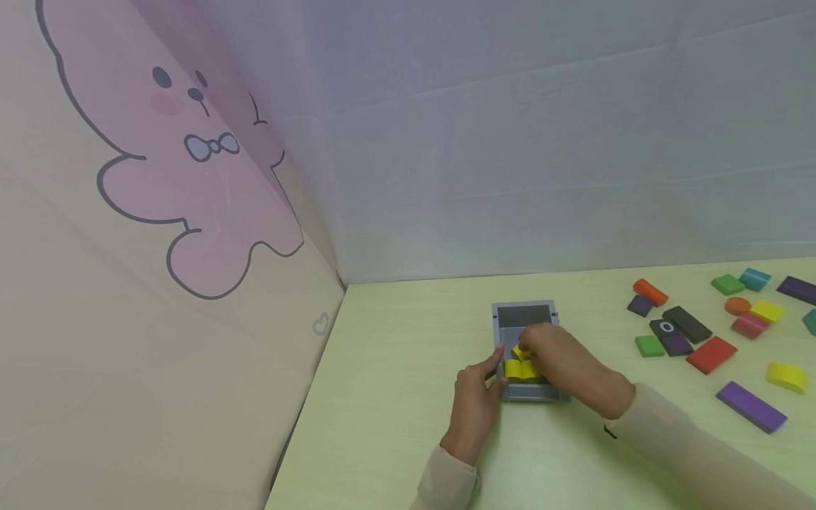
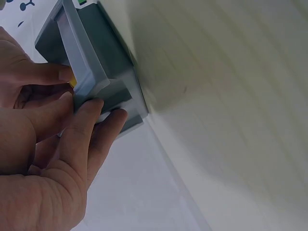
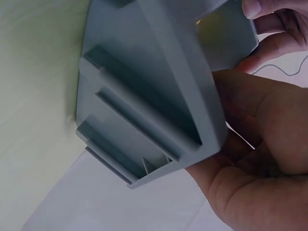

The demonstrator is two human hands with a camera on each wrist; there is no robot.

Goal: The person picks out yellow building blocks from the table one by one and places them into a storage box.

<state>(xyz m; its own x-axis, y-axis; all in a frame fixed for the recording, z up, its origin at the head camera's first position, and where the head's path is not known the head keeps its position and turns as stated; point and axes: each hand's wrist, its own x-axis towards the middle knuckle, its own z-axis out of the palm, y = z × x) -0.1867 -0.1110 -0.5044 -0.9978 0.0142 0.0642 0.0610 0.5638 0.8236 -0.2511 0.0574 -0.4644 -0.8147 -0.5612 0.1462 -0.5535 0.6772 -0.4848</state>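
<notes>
A grey storage bin (image 1: 524,392) lies on the table with yellow blocks (image 1: 513,370) inside, some of them half-cylinders side by side near its front end. My left hand (image 1: 474,400) grips the bin's left wall; in the left wrist view its fingers (image 2: 82,130) lie along the outside. My right hand (image 1: 564,358) reaches over the right wall, its curled fingers pinching another yellow block (image 1: 519,352) above the pair. Much of that block is hidden by the fingers. In the right wrist view the ribbed outside of the bin (image 3: 130,82) fills the middle, hiding the fingertips inside.
Several coloured blocks lie scattered at the right, among them a red slab (image 1: 711,354), a purple bar (image 1: 752,406), a yellow arched block (image 1: 787,377) and a black bar (image 1: 687,324). A pale curtain (image 1: 542,142) hangs behind the table, and a bear-printed cloth (image 1: 191,212) hangs at left.
</notes>
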